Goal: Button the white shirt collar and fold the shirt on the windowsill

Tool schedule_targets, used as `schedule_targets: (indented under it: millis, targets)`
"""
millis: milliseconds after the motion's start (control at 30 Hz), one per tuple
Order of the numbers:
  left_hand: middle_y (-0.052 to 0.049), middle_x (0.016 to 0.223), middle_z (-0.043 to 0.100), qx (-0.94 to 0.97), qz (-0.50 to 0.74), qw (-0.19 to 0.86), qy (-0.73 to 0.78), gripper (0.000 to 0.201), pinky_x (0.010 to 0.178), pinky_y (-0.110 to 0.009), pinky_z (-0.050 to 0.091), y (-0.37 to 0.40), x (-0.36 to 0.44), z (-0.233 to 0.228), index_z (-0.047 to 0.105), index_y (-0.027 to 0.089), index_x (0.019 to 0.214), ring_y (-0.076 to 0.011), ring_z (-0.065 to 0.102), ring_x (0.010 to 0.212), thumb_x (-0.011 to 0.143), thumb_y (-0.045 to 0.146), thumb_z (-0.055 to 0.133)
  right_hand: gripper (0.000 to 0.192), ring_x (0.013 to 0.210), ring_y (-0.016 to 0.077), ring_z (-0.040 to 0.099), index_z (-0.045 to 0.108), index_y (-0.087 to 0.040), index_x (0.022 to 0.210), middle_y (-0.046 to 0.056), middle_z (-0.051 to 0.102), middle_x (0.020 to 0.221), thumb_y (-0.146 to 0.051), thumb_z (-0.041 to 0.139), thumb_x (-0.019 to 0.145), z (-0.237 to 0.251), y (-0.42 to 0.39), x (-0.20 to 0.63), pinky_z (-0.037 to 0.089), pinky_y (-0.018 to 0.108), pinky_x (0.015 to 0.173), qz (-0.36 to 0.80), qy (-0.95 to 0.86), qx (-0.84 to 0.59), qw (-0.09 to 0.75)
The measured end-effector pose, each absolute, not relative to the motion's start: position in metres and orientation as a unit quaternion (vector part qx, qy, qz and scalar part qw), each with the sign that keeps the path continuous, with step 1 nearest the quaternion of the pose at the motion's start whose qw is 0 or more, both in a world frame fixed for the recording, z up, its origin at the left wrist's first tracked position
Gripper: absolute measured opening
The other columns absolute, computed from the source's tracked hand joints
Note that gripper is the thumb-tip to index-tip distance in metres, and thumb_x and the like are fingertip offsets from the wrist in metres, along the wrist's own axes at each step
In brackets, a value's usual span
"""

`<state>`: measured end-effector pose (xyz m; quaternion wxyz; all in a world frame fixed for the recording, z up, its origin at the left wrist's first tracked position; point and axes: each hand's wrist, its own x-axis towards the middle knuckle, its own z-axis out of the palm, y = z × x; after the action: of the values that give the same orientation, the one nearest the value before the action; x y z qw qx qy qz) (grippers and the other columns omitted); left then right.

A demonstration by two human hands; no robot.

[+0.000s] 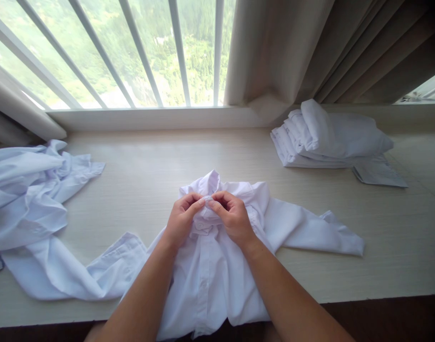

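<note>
Your left hand (pixel 181 217) and right hand (pixel 234 214) nearly meet, thumbs and fingertips pinching the thin white cloth at the collar of the shirt (pixel 222 273). It lies in front of you, softly creased, its straight button strip running towards you and its sleeves spread sideways. Beneath is the pale, finely streaked ledge (pixel 139 190). Crumpled white clothing (pixel 28 190) slumps at left; a layered folded stack (pixel 313 142) sits at right, near thick, pleated curtains (pixel 274 52).

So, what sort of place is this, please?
Probably a room in a home, at what seems a broad window ledge: a barred window with greenery outside, curtains, and a stack of folded white clothes.
</note>
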<state>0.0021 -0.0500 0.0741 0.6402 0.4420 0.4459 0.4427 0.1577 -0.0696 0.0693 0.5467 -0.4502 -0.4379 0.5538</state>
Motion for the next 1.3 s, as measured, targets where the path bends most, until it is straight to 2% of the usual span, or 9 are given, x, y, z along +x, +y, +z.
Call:
schedule_targets:
  millis: [533, 700, 900, 1133, 1300]
  targets:
    - [0.0, 0.074, 0.061, 0.398, 0.432, 0.679, 0.44, 0.033, 0.061, -0.022, 0.041, -0.0507, 0.0009, 0.0758, 0.066, 0.014, 0.081, -0.0111, 0.054, 0.066, 0.079, 0.042, 0.082, 0.026, 0.078, 0.0134, 0.058, 0.071, -0.017, 0.09, 0.001, 0.066, 0.085, -0.043, 0.074, 0.089, 0.0684, -0.0717, 0.1577, 0.045, 0.024, 0.071, 0.574, -0.437, -0.434, 0.539]
    - [0.0, 0.074, 0.06, 0.418, 0.439, 0.665, 0.436, 0.034, 0.061, -0.022, 0.041, -0.0501, 0.0001, 0.0737, 0.066, 0.014, 0.082, -0.0111, 0.052, 0.066, 0.083, 0.045, 0.079, 0.025, 0.078, 0.0117, 0.055, 0.068, -0.017, 0.087, 0.0, 0.063, 0.086, -0.041, 0.073, 0.09, 0.071, -0.0713, 0.1573, 0.043, 0.023, 0.071, 0.547, -0.448, -0.445, 0.55]
    - [-0.004, 0.083, 0.069, 0.458, 0.426, 0.648, 0.436, 0.033, 0.07, -0.024, 0.048, -0.0512, -0.0002, 0.075, 0.069, 0.015, 0.086, -0.0148, 0.061, 0.075, 0.081, 0.044, 0.083, 0.03, 0.076, 0.0129, 0.055, 0.067, -0.017, 0.087, 0.001, 0.063, 0.082, -0.046, 0.075, 0.086, 0.0725, -0.0695, 0.1585, 0.045, 0.024, 0.071, 0.559, -0.423, -0.464, 0.542]
    - [-0.003, 0.078, 0.068, 0.456, 0.429, 0.639, 0.446, 0.032, 0.067, -0.024, 0.047, -0.0512, 0.0007, 0.0735, 0.072, 0.014, 0.085, -0.0131, 0.059, 0.07, 0.081, 0.044, 0.083, 0.03, 0.077, 0.0132, 0.058, 0.068, -0.016, 0.088, 0.001, 0.066, 0.083, -0.045, 0.074, 0.086, 0.0729, -0.0692, 0.1582, 0.046, 0.024, 0.071, 0.566, -0.415, -0.457, 0.546]
    - [-0.005, 0.082, 0.071, 0.456, 0.424, 0.634, 0.459, 0.035, 0.067, -0.024, 0.048, -0.0516, 0.0026, 0.0751, 0.074, 0.013, 0.089, -0.0148, 0.062, 0.072, 0.08, 0.045, 0.083, 0.028, 0.076, 0.0117, 0.056, 0.065, -0.017, 0.09, 0.0, 0.064, 0.083, -0.044, 0.074, 0.086, 0.0706, -0.069, 0.1574, 0.045, 0.023, 0.07, 0.557, -0.411, -0.457, 0.558]
